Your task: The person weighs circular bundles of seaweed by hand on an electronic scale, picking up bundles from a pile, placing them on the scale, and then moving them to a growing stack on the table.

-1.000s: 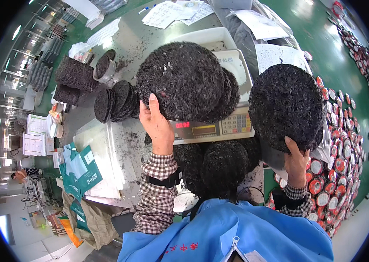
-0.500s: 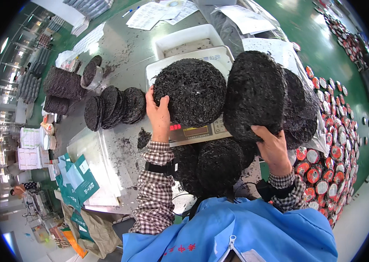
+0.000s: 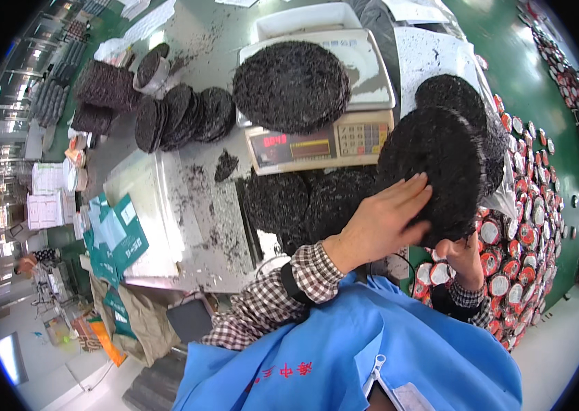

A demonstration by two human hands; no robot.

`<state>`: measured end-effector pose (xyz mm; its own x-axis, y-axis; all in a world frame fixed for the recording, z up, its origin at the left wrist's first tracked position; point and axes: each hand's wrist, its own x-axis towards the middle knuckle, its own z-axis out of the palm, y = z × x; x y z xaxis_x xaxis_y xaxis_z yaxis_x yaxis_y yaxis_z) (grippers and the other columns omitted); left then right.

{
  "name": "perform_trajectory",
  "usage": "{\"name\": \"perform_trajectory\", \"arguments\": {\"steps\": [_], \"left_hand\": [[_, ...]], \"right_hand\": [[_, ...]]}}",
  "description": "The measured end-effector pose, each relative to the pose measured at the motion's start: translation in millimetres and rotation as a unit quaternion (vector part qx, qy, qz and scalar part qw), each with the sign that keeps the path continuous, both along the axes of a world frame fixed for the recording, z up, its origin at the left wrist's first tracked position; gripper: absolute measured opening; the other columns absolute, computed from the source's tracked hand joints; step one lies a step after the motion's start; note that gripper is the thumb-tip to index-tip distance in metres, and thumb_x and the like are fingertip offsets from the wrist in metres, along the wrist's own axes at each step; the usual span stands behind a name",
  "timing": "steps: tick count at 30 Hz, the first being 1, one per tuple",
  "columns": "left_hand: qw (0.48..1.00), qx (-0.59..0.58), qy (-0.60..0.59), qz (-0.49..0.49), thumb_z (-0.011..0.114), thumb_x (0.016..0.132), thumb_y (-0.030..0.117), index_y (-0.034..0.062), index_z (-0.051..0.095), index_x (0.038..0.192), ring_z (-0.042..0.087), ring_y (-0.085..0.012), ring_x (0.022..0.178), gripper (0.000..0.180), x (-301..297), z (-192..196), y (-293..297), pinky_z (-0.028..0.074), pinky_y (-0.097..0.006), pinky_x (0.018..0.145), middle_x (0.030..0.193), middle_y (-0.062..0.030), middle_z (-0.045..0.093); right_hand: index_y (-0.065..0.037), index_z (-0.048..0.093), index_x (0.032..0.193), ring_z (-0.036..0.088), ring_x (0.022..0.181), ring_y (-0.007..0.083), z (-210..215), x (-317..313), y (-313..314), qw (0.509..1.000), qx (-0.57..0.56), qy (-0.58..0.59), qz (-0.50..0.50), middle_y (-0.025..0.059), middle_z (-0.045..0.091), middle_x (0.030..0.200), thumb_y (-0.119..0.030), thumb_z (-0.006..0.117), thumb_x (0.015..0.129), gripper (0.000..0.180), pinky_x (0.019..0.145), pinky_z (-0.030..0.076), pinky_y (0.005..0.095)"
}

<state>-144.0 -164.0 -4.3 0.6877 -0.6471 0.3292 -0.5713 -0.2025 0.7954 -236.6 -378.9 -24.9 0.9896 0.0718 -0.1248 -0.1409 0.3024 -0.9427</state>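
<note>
A thick stack of round black dried seaweed cakes is tilted up at the right front. My right hand grips its lower edge from underneath, with part of the fingers hidden behind it. My left hand reaches across and rests on the near face, fingers stretched out and slightly blurred. Another round seaweed cake lies on the pan of a digital scale, touched by neither hand. Behind the held stack, more seaweed cakes sit on a clear plastic bag.
Dark cakes lie before the scale, and several thin discs lean in a row at left. A white tray stands behind the scale. Green packages lie at the table's left edge. Red-and-silver round packs cover the floor at right.
My left hand has left the cake on the scale and crossed right onto the held stack. My right hand has brought that stack nearer to me and away from the scale.
</note>
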Motion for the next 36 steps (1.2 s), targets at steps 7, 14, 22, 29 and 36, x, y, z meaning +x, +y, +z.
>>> {"name": "perform_trajectory", "arguments": {"steps": [7, 14, 22, 29, 36], "left_hand": [[0.999, 0.016, -0.031, -0.001, 0.074, 0.076, 0.017, 0.0015, 0.042, 0.141, 0.047, -0.0361, 0.13, 0.074, -6.8, 19.9, 13.7, 0.045, -0.04, 0.104, 0.145, -0.0231, 0.042], [0.903, -0.128, -0.052, 0.406, 0.056, 0.097, 0.014, -0.0002, 0.052, 0.119, 0.057, -0.0174, 0.092, 0.026, 29.5, 29.3, 37.8, 0.048, -0.029, 0.085, 0.103, -0.0085, 0.056], [0.829, -0.028, -0.134, 0.542, 0.056, 0.096, 0.012, -0.0069, 0.043, 0.134, 0.05, -0.0259, 0.12, 0.044, 134.2, 2.1, 123.3, 0.041, -0.039, 0.102, 0.139, -0.0204, 0.043], [0.869, -0.294, 0.29, 0.273, 0.049, 0.1, 0.01, -0.0001, 0.057, 0.123, 0.062, -0.0211, 0.109, 0.026, 7.0, -4.4, 56.7, 0.052, -0.034, 0.094, 0.122, -0.0118, 0.061], [0.897, -0.079, 0.416, 0.126, 0.055, 0.099, 0.016, -0.0018, 0.057, 0.123, 0.063, -0.015, 0.102, 0.03, -34.3, -65.4, 102.0, 0.05, -0.027, 0.09, 0.11, -0.0092, 0.066]], "right_hand": [[0.002, 0.04, 0.14, 0.053, 0.122, 0.0206, 9.4, 15.2, 11.6, 0.995, 0.025, -0.095, 0.022, 0.0121, 0.054, 0.136, -0.014, 0.079, 0.079, 0.074, 0.105, 0.042, 0.037], [0.0, 0.058, 0.121, 0.061, 0.106, 0.0186, 27.7, 41.6, 20.4, 0.988, 0.071, 0.032, -0.134, 0.0076, 0.065, 0.114, 0.007, 0.063, 0.085, 0.037, 0.091, 0.048, 0.0317], [-0.002, 0.055, 0.126, 0.061, 0.113, 0.0259, 21.1, 30.2, 6.6, 0.956, 0.234, 0.059, -0.166, 0.0132, 0.062, 0.122, 0.008, 0.057, 0.087, 0.04, 0.096, 0.053, 0.0407], [0.0, 0.056, 0.124, 0.066, 0.104, 0.028, 21.9, 14.1, -2.5, 0.947, 0.266, 0.074, -0.164, 0.0142, 0.066, 0.116, 0.004, 0.056, 0.088, 0.036, 0.092, 0.055, 0.0425], [0.003, 0.064, 0.102, 0.068, 0.095, 0.0238, 62.9, 110.3, 1.4, 0.968, 0.196, 0.094, -0.124, 0.0149, 0.068, 0.105, -0.003, 0.059, 0.088, 0.016, 0.083, 0.058, 0.0362]]}}
